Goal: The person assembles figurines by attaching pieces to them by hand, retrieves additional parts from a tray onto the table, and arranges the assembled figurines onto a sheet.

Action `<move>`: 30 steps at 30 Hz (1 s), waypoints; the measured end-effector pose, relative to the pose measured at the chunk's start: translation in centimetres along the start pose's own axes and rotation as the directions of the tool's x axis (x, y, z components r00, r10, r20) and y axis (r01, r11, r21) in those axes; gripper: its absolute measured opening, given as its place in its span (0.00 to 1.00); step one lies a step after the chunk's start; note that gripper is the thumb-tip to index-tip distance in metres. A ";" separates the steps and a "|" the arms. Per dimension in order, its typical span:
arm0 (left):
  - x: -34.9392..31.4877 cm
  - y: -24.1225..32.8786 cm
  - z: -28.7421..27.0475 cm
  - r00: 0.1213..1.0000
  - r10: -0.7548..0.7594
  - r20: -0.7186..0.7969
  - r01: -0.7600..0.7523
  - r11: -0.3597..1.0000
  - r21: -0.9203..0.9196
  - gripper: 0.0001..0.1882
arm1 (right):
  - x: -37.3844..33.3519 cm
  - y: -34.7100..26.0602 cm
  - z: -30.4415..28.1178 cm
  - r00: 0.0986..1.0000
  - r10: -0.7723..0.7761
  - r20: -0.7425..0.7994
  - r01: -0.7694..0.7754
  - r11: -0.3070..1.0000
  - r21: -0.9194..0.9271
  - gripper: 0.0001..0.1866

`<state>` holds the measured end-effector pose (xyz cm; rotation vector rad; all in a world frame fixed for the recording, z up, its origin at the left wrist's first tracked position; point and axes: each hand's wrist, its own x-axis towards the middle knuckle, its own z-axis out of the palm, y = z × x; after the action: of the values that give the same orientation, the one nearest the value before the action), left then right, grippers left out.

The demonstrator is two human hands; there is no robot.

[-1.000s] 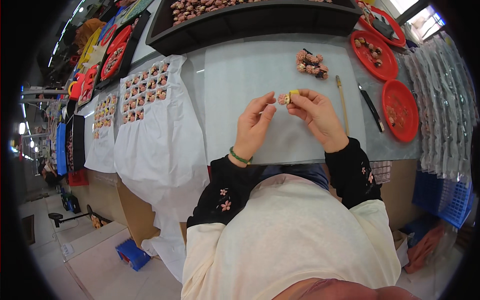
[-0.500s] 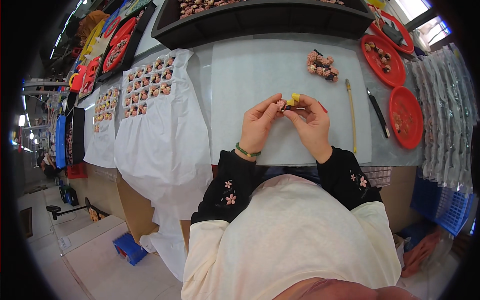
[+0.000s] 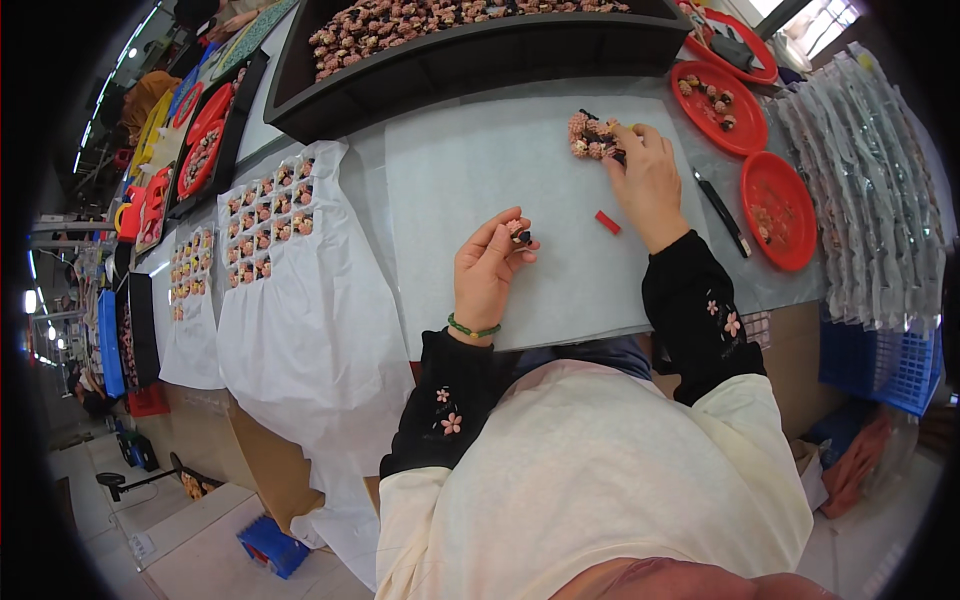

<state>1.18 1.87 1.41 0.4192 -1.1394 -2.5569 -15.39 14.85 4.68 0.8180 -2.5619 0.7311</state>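
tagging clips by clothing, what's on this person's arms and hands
Both arms wear black sleeves with small pink flower embroidery: left sleeve, right sleeve. A cream vest or apron covers the torso over them. The left wrist carries a thin green bead bracelet. Both hands, left hand and right hand, are bare, no gloves.

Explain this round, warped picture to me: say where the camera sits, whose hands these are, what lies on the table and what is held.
The camera is worn on a person's head and looks down; its wide lens bends the straight edges. Both hands are the wearer's own. The left hand pinches a small pink flower-shaped piece above the white paper sheet. The right hand reaches into a little pile of pink flower pieces. A small red block lies between the hands. Right of them lie a black pen-like tool and round red plastic trays. A long black tray of more pieces stands behind.
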 end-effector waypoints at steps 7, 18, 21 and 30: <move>-0.1 0.0 -0.3 1.000 -0.005 -0.028 0.006 0.999 0.042 0.17 | -2.4 -2.9 0.1 0.954 0.095 0.283 -0.297 0.397 0.868 0.14; -0.2 -0.8 -0.4 0.984 0.163 -0.077 -0.134 0.947 0.292 0.12 | -6.6 -4.5 2.2 0.780 -0.147 0.608 -0.612 0.020 0.791 0.15; -0.1 -0.9 -0.1 0.986 0.134 -0.098 -0.102 0.953 0.285 0.11 | -7.0 -4.9 2.6 0.824 -0.081 0.560 -0.557 0.055 0.828 0.14; -0.2 -0.9 -0.5 0.986 0.137 -0.100 -0.094 0.933 0.347 0.08 | -7.5 -4.6 2.4 0.889 -0.134 0.438 -0.404 0.224 0.887 0.11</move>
<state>1.44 2.17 0.43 0.5625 -1.5177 -2.2003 -7.22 13.52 0.97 1.1481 -2.2335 2.6897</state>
